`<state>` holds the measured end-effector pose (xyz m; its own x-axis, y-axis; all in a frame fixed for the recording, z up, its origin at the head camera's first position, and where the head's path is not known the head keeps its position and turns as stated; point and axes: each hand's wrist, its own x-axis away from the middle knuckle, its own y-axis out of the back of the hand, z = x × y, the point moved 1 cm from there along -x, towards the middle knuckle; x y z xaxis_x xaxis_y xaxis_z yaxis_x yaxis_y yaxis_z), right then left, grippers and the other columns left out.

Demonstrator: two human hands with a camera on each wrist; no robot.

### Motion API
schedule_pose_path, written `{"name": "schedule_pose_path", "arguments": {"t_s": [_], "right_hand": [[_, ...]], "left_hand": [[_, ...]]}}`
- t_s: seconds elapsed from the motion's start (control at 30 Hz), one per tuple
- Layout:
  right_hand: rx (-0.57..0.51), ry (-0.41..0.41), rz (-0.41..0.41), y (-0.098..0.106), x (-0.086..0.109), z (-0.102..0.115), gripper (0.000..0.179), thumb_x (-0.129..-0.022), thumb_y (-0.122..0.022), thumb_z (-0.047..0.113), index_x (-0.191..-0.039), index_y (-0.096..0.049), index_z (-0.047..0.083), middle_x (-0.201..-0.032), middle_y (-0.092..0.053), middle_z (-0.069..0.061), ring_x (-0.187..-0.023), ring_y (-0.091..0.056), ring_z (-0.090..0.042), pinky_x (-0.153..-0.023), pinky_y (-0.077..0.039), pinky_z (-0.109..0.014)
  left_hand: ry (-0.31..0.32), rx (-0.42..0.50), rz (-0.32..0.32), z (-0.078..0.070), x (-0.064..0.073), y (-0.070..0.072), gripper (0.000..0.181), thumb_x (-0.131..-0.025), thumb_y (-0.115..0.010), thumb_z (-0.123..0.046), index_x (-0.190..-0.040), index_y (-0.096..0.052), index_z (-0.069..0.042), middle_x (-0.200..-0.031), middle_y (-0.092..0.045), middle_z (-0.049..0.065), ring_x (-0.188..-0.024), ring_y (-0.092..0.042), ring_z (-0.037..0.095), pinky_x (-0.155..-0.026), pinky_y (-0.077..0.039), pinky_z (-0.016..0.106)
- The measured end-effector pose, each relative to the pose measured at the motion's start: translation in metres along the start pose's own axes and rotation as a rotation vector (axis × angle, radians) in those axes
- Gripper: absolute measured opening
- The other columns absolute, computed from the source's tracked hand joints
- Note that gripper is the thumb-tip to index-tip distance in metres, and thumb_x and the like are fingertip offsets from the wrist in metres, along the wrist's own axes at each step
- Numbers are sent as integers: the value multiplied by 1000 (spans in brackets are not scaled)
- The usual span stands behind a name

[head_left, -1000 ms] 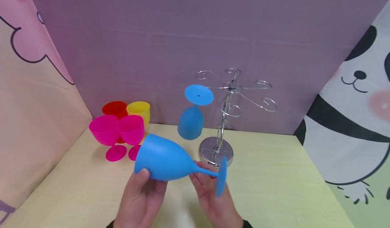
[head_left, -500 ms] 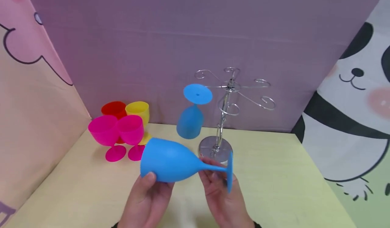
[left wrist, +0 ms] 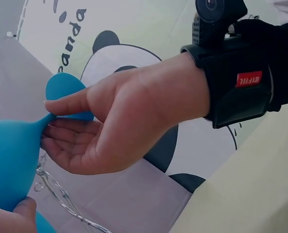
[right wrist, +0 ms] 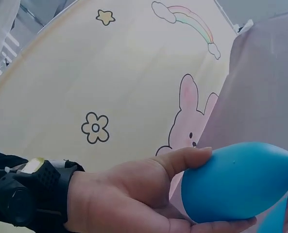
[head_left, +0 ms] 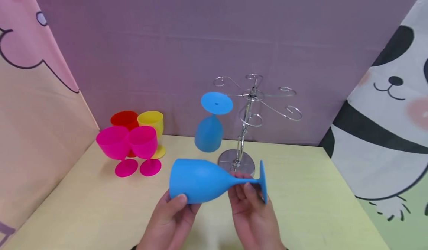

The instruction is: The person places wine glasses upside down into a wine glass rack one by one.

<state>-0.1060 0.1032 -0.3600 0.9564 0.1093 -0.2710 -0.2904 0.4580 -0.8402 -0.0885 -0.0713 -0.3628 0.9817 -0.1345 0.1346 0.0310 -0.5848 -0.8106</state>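
A blue plastic goblet point(head_left: 200, 181) lies sideways in the air between both hands, its rim to the left and its round foot to the right. My left hand point(head_left: 172, 216) grips the bowl near the rim, thumb on the near side and fingers beneath. At the stem, my right hand point(head_left: 255, 214) pinches with thumb and fingers, close beside the foot. The left wrist view shows that pinch from the side on the stem point(left wrist: 47, 118). Behind, a second blue goblet point(head_left: 208, 135) hangs upside down from a chrome stemware rack point(head_left: 245, 123) with several curled arms.
At the back left of the pale table point(head_left: 100, 213) stand two pink goblets point(head_left: 113, 143), a red goblet point(head_left: 124, 119) and a yellow goblet point(head_left: 152, 120), all upright. The rack's round base point(head_left: 229, 159) sits just beyond the hands. A purple cloth point(head_left: 160, 57) closes off the back.
Both hands and the blue goblet have shifted right and slightly down. The goblet has turned closer to level, and the right thumb has come onto the stem.
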Motion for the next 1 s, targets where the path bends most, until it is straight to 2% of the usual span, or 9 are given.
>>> {"name": "schedule_pose_path", "arguments": {"t_s": [0.17, 0.3, 0.47, 0.53, 0.7, 0.83, 0.9, 1.0], "right_hand": [[21, -8, -34, 0, -2, 0, 31, -103, -41, 2, -108, -72, 4, -108, -72, -8, -111, -64, -20, -108, -41, -33], [30, -5, -26, 0, -4, 2, 30, -103, -42, 2, -106, -72, 4, -107, -72, -8, -111, -64, -20, -108, -41, -33], [97, 5, 16, -2, -7, 8, 29, -103, -43, 4, -105, -72, 5, -107, -72, -8, -109, -64, -20, -108, -41, -33], [134, 28, 30, -2, -8, 12, 29, -103, -44, 4, -107, -72, 5, -108, -72, -8, -110, -64, -22, -107, -42, -34], [224, 94, 10, -5, -7, 20, 28, -102, -46, 3, -108, -74, 6, -107, -73, -9, -110, -64, -25, -106, -43, -36], [303, 126, 0, -3, -6, 27, 27, -101, -48, 5, -108, -74, 8, -106, -73, -9, -108, -64, -26, -104, -44, -36], [325, 141, 16, -2, -6, 32, 27, -101, -48, 4, -107, -74, 7, -106, -72, -10, -108, -63, -26, -101, -46, -35], [383, 176, 31, -2, -7, 39, 30, -101, -45, 0, -108, -73, 6, -103, -72, -8, -105, -64, -25, -98, -48, -35]], "left_hand": [[9, 17, -4, 1, -1, 0, 72, -97, -59, -17, -152, -13, -13, -152, -22, 13, -134, -36, 37, -106, -42, 38], [33, 8, -12, 0, 1, -1, 72, -98, -59, -18, -152, -12, -15, -153, -22, 12, -135, -35, 38, -106, -42, 38], [60, -104, 2, -1, 5, 0, 72, -98, -59, -23, -154, -12, -18, -154, -21, 11, -135, -35, 38, -107, -41, 36], [66, -144, 34, -1, 5, 1, 70, -99, -56, -26, -154, -13, -20, -154, -21, 12, -135, -35, 38, -108, -40, 37], [106, -213, 76, 0, 3, 4, 69, -100, -53, -33, -155, -13, -22, -154, -22, 12, -133, -38, 37, -107, -40, 38], [74, -294, 158, 4, 1, 14, 72, -99, -53, -36, -156, -12, -20, -151, -25, 10, -132, -38, 34, -106, -42, 38], [14, -336, 225, 6, -1, 17, 74, -98, -54, -38, -155, -14, -15, -149, -29, 11, -130, -39, 33, -105, -43, 39], [-43, -400, 258, 4, -1, 15, 67, -99, -52, -34, -153, -20, -14, -149, -34, 10, -130, -41, 31, -104, -44, 41]]}}
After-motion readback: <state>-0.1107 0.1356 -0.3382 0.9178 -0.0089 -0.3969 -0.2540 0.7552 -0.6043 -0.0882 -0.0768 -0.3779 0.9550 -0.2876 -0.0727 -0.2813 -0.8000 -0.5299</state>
